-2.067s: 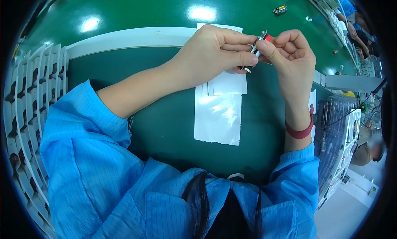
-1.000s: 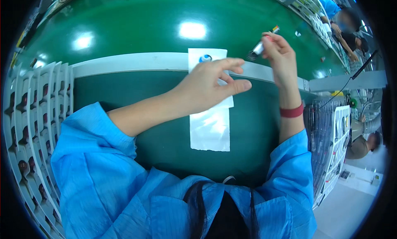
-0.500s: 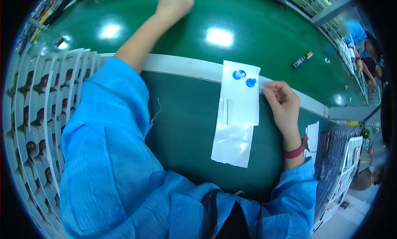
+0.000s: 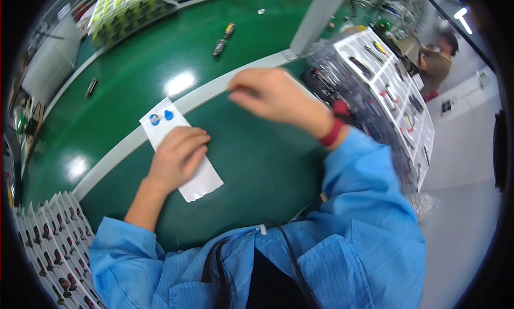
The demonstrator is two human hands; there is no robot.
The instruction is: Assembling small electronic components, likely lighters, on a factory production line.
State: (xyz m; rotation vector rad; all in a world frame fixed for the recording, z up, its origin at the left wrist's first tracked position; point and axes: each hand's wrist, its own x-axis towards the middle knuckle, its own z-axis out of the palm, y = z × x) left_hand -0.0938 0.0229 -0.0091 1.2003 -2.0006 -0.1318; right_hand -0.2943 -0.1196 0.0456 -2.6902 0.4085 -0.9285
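A white paper strip [image 4: 203, 179] lies aslant across the dark green work surface [image 4: 257, 164], its far end over the pale ledge. Two small blue caps [image 4: 168, 115] rest on that far end. My left hand [image 4: 179, 154] is laid over the strip's middle, fingers bent and pressed together. Whatever is under its fingers is hidden. To the right, my right hand [image 4: 276, 95] hangs over the surface near the ledge, thumb and fingers curled in a loose pinch. Blur hides what, if anything, sits at its fingertips.
Beyond the pale ledge [image 4: 115, 158] runs a shiny green belt with a small dark-and-yellow part [image 4: 223, 39]. White trays with dark parts [image 4: 59, 245] stand at the lower left. A white compartment tray [image 4: 388, 89] of parts is at right; another person [image 4: 436, 63] sits beyond.
The view has turned to the right. My left hand has come back from over the green belt onto the paper strip. My right hand has moved away from the strip, to the right.
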